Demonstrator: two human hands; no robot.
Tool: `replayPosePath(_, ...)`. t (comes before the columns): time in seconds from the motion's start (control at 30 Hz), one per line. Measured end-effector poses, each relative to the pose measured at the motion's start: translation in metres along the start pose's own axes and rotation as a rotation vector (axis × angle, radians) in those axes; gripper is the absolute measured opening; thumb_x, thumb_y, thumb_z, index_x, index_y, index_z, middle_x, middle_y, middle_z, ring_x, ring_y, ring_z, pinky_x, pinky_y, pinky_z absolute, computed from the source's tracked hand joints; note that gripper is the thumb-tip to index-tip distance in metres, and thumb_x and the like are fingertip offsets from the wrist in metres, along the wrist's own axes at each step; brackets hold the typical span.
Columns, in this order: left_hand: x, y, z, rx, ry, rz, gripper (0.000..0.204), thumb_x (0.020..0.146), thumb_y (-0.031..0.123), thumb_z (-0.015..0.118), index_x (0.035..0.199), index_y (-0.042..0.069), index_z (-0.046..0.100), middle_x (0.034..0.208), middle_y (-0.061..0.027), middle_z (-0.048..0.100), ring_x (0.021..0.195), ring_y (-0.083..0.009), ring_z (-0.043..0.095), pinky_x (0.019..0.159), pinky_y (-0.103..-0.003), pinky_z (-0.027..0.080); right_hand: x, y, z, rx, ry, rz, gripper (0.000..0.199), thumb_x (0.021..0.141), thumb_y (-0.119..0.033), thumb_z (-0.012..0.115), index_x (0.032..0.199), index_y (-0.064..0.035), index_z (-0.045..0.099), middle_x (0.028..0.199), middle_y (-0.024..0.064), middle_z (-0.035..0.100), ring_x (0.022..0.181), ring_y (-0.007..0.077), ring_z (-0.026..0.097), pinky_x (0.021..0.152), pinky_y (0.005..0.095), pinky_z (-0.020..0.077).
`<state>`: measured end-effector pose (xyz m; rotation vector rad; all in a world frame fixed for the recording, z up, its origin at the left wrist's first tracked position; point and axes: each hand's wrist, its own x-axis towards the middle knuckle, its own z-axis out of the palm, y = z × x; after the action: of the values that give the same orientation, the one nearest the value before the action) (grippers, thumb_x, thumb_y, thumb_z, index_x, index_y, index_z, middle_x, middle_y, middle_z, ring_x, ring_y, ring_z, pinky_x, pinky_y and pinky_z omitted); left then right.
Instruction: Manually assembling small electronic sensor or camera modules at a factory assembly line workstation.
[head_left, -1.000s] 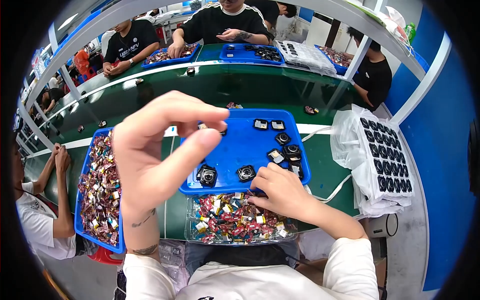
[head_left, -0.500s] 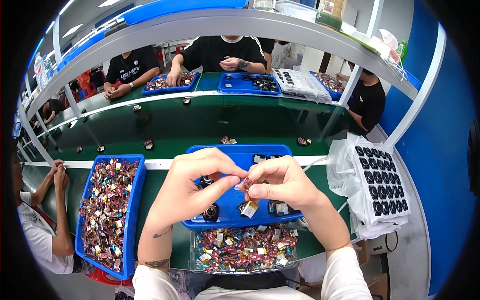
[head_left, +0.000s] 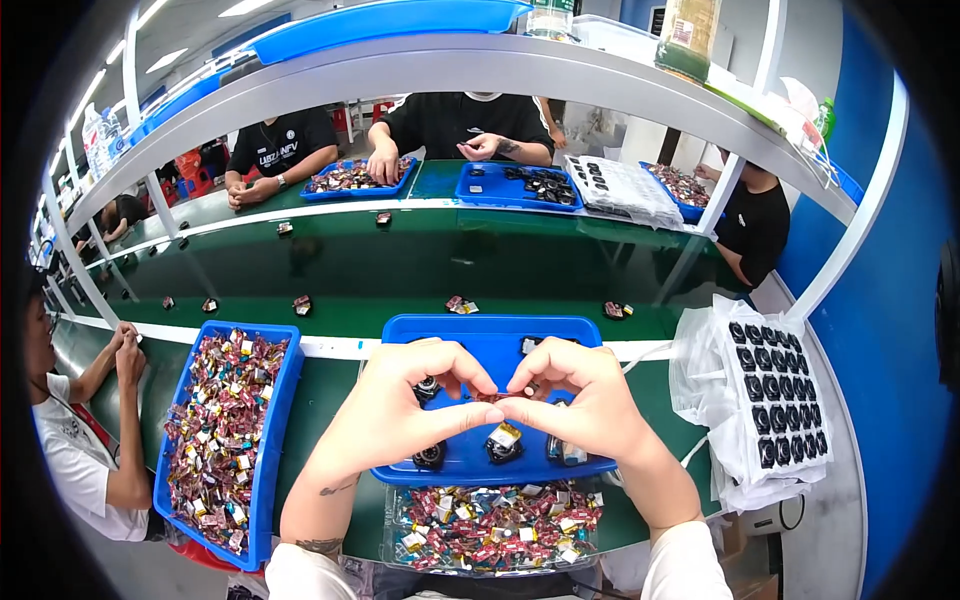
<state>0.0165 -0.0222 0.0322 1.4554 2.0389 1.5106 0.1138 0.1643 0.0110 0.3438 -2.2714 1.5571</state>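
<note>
Both hands meet above a blue tray [head_left: 470,326]. The thumb and fingers of my left hand [head_left: 405,405] pinch a small reddish circuit board [head_left: 487,397] from one side. My right hand [head_left: 585,395] pinches it from the other, its thumb tip against the left thumb. Fingertips hide most of the board. In the tray below sits a black round-cased module [head_left: 503,443] with a white-and-yellow piece on top. More black modules lie around it, partly covered by my hands. Close to me is a clear bin [head_left: 391,545] heaped with small red, white and yellow parts.
A long blue bin [head_left: 281,425] full of similar parts stands at left, beside a seated person [head_left: 95,450]. At right, a white tray [head_left: 738,400] holds rows of black cases. Parts lie along the green belt [head_left: 400,260]; a shelf [head_left: 450,70] spans overhead. Several people sit opposite.
My fingertips have come together, and the board has turned so that less of it shows. The view has shifted, so the surroundings appear lower and slightly farther right.
</note>
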Motion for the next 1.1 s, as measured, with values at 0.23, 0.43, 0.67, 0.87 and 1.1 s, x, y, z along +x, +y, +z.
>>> replayPosePath(0.23, 0.003, -0.013, 0.005, -0.157, 0.055, -0.002, 0.016, 0.074, 0.009, 0.075, 0.086, 0.001, 0.069, 0.076, -0.0037, 0.065, 0.068, -0.0086, 0.055, 0.064, -0.023, 0.044, 0.004, 0.0, -0.014, 0.297, -0.075, 0.081, 0.015, 0.082, -0.004, 0.07, 0.093, 0.0036, 0.062, 0.084, 0.0108, 0.068, 0.077, 0.0128, 0.067, 0.069, 0.0241, 0.0557)
replayPosePath(0.43, -0.001, -0.015, 0.001, -0.112, 0.075, 0.063, 0.016, 0.075, 0.011, 0.075, 0.084, 0.0, 0.066, 0.082, -0.006, 0.066, 0.073, -0.0098, 0.058, 0.067, -0.024, 0.045, 0.002, -0.001, -0.009, 0.116, 0.049, -0.015, 0.016, 0.08, -0.003, 0.071, 0.095, 0.0023, 0.069, 0.084, 0.0094, 0.069, 0.079, 0.0133, 0.068, 0.07, 0.023, 0.0535)
replayPosePath(0.67, 0.0, -0.01, 0.01, -0.238, 0.023, -0.121, 0.015, 0.076, 0.003, 0.074, 0.088, -0.002, 0.065, 0.082, -0.003, 0.062, 0.073, -0.007, 0.055, 0.069, -0.021, 0.045, 0.005, 0.006, -0.006, -0.246, 0.071, -0.354, 0.011, 0.08, -0.009, 0.072, 0.088, -0.0009, 0.071, 0.078, 0.0089, 0.069, 0.065, 0.0112, 0.063, 0.059, 0.0222, 0.0491)
replayPosePath(0.87, 0.004, -0.018, 0.012, -0.042, 0.106, 0.094, 0.012, 0.08, 0.006, 0.071, 0.085, -0.002, 0.066, 0.082, -0.0036, 0.062, 0.074, -0.007, 0.055, 0.065, -0.021, 0.043, 0.006, 0.003, -0.004, 0.23, 0.131, 0.095, 0.009, 0.082, -0.006, 0.069, 0.088, 0.0015, 0.07, 0.081, 0.0074, 0.068, 0.072, 0.0092, 0.063, 0.062, 0.0214, 0.0502)
replayPosePath(1.1, -0.003, -0.016, 0.005, -0.277, 0.126, -0.024, 0.01, 0.084, 0.009, 0.068, 0.087, -0.001, 0.065, 0.081, -0.0032, 0.062, 0.071, -0.007, 0.057, 0.063, -0.022, 0.046, 0.011, 0.008, 0.005, 0.138, 0.071, -0.182, 0.007, 0.081, 0.005, 0.065, 0.086, 0.005, 0.069, 0.084, 0.0113, 0.066, 0.072, 0.0135, 0.062, 0.064, 0.023, 0.0491)
